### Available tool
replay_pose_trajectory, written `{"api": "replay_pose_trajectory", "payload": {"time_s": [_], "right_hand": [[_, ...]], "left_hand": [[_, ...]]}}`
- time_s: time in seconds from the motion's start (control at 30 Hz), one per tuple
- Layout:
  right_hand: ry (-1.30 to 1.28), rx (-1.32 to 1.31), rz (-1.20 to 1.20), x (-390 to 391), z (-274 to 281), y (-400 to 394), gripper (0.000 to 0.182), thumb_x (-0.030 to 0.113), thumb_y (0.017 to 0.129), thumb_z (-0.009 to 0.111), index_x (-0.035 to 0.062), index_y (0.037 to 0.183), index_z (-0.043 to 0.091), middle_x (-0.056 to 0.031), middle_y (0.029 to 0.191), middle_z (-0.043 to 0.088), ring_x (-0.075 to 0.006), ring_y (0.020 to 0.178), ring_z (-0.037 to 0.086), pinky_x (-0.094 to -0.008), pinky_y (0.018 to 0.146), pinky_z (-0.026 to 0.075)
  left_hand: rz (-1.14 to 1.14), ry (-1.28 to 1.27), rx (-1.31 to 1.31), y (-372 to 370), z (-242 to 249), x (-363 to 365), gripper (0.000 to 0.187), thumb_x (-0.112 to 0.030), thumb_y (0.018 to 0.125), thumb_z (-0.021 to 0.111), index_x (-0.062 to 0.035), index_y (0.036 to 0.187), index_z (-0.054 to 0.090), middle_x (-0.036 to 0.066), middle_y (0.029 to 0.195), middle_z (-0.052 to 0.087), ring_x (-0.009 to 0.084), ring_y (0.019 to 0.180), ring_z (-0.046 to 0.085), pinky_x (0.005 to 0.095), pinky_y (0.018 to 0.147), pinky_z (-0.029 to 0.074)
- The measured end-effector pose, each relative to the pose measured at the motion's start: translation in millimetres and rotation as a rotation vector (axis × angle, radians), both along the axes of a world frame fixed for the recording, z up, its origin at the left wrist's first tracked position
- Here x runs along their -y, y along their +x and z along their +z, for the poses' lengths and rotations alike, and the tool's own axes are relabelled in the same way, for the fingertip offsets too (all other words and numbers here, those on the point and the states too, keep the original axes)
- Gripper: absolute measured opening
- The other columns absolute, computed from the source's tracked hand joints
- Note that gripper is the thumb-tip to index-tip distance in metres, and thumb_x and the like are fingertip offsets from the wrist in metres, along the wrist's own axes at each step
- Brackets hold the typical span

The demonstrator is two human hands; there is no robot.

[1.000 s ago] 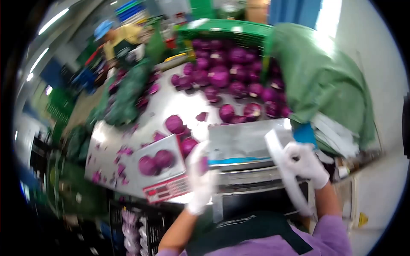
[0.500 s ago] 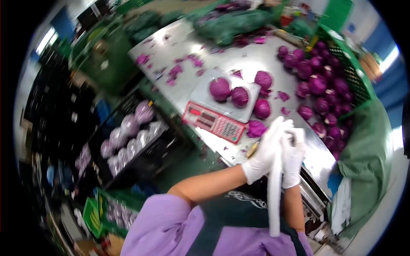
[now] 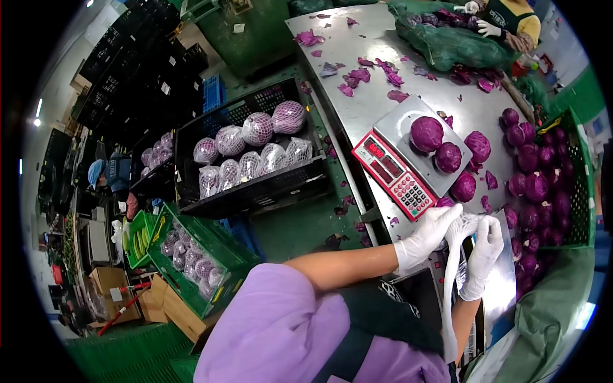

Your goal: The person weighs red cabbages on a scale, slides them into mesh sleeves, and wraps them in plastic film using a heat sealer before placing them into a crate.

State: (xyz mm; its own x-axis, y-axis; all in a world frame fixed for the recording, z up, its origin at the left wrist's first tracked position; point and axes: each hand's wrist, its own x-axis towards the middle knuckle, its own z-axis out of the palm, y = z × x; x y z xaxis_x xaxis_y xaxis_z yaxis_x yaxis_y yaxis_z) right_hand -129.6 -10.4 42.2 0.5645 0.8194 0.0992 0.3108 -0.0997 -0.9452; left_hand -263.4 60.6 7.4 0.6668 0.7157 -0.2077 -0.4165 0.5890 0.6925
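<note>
Between my gloved hands stretches a white foam net sleeve (image 3: 453,268), its spread mouth at the top and its long tail hanging down over my apron. My left hand (image 3: 426,239) pinches one side of the mouth. The other side is gripped by my right hand (image 3: 484,254). Just beyond them stands a red-framed scale (image 3: 390,172). Its plate carries two red cabbages, a larger one (image 3: 426,134) and a smaller one (image 3: 448,157). Beside the plate, on the metal table, lie another cabbage (image 3: 477,147) and one closer to my hands (image 3: 463,187).
A green crate (image 3: 581,191) on the right holds many cabbages. Leaf scraps (image 3: 357,75) litter the metal table (image 3: 338,38). Netted cabbages fill a black crate (image 3: 255,188) and a green crate (image 3: 211,306) at left. Across the table, a co-worker's gloved hand (image 3: 489,28) is at a green net sack (image 3: 440,51).
My view has swung left, bringing more of the crates into sight. My hands have moved apart, and the sleeve's mouth is now spread between them.
</note>
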Motion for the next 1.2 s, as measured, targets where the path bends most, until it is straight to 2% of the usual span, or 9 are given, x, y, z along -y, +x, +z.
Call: {"api": "replay_pose_trajectory", "payload": {"time_s": [0.17,0.27,0.43,0.6,0.73,0.8,0.87,1.0,1.2], "right_hand": [[0.134,-0.796,0.017,-5.7,-1.9,-31.3,0.034,0.034,0.106,0.046,0.0030,0.108,0.061,0.0005,0.089,0.063,-0.0070,0.075,0.057,-0.0232,0.069,0.047],[-0.085,-1.099,0.150,9.9,-13.9,-39.1,0.051,0.041,0.107,0.038,-0.0011,0.129,0.054,-0.0062,0.113,0.067,-0.0132,0.091,0.064,-0.0267,0.082,0.051],[-0.492,-0.537,0.295,3.5,26.7,-24.8,0.019,0.015,0.089,0.066,-0.0001,0.077,0.067,-0.0011,0.068,0.062,-0.0076,0.059,0.057,-0.0211,0.054,0.045],[0.191,-0.755,0.259,1.2,-8.5,32.4,0.023,0.017,0.102,0.048,-0.0029,0.107,0.060,-0.0135,0.097,0.070,-0.0211,0.087,0.070,-0.0338,0.078,0.058],[0.063,-1.066,0.151,9.1,3.4,-8.0,0.024,0.015,0.097,0.057,-0.0008,0.115,0.060,-0.0094,0.111,0.067,-0.0180,0.096,0.065,-0.0336,0.089,0.054],[-0.205,-0.844,0.514,25.0,-32.4,2.7,0.021,0.016,0.093,0.064,-0.0018,0.105,0.066,-0.0063,0.102,0.068,-0.0147,0.094,0.063,-0.0321,0.086,0.051],[-0.436,-0.444,0.543,6.0,-12.8,-1.9,0.013,0.012,0.094,0.064,0.0005,0.095,0.071,-0.0004,0.085,0.068,-0.0073,0.073,0.060,-0.0245,0.066,0.051],[-0.187,-0.242,-0.096,-30.5,-57.1,69.6,0.019,0.017,0.094,0.065,0.0007,0.086,0.070,0.0024,0.076,0.065,-0.0066,0.070,0.058,-0.0261,0.061,0.048],[0.004,-0.553,-0.339,-122.3,-120.8,75.7,0.033,0.029,0.100,0.059,-0.0008,0.111,0.068,-0.0032,0.103,0.070,-0.0081,0.087,0.062,-0.0254,0.075,0.050]], "left_hand": [[0.077,-0.173,0.014,-22.3,16.0,-12.4,0.027,-0.023,0.102,0.052,-0.0012,0.115,0.062,0.002,0.103,0.068,0.0096,0.089,0.066,0.0248,0.079,0.050],[-0.084,-0.380,0.354,-28.5,0.4,-45.0,0.027,-0.030,0.104,0.051,-0.0136,0.084,0.059,-0.006,0.072,0.057,0.0051,0.061,0.052,0.0240,0.055,0.041],[-0.441,-0.367,0.173,-49.6,24.9,-40.6,0.035,-0.035,0.104,0.049,-0.0048,0.119,0.058,0.001,0.093,0.063,0.0097,0.079,0.061,0.0259,0.067,0.050],[-0.916,-0.194,0.090,-64.7,-6.8,-31.5,0.026,-0.025,0.101,0.055,-0.0016,0.108,0.064,0.001,0.075,0.063,0.0068,0.060,0.057,0.0215,0.051,0.045],[-0.004,-0.402,-0.092,-81.8,34.5,-88.4,0.024,-0.022,0.102,0.050,-0.0019,0.096,0.060,-0.006,0.059,0.045,0.0045,0.052,0.046,0.0209,0.045,0.035],[-0.043,-0.282,0.630,-106.6,-10.9,-133.3,0.023,-0.022,0.102,0.050,-0.0011,0.097,0.058,-0.001,0.063,0.053,0.0077,0.054,0.051,0.0216,0.047,0.040],[-0.235,-0.284,0.562,-105.5,5.6,-131.8,0.025,-0.022,0.101,0.050,0.0003,0.095,0.059,0.004,0.070,0.060,0.0108,0.057,0.056,0.0223,0.049,0.044],[-0.624,0.292,-0.251,-82.0,10.4,-107.0,0.018,-0.019,0.088,0.073,-0.0046,0.088,0.063,-0.001,0.072,0.060,0.0066,0.059,0.055,0.0210,0.053,0.042],[0.393,0.493,-0.730,-16.7,-84.0,-202.3,0.036,-0.029,0.080,0.082,-0.0037,0.088,0.057,0.001,0.072,0.057,0.0092,0.066,0.050,0.0273,0.061,0.044]]}}
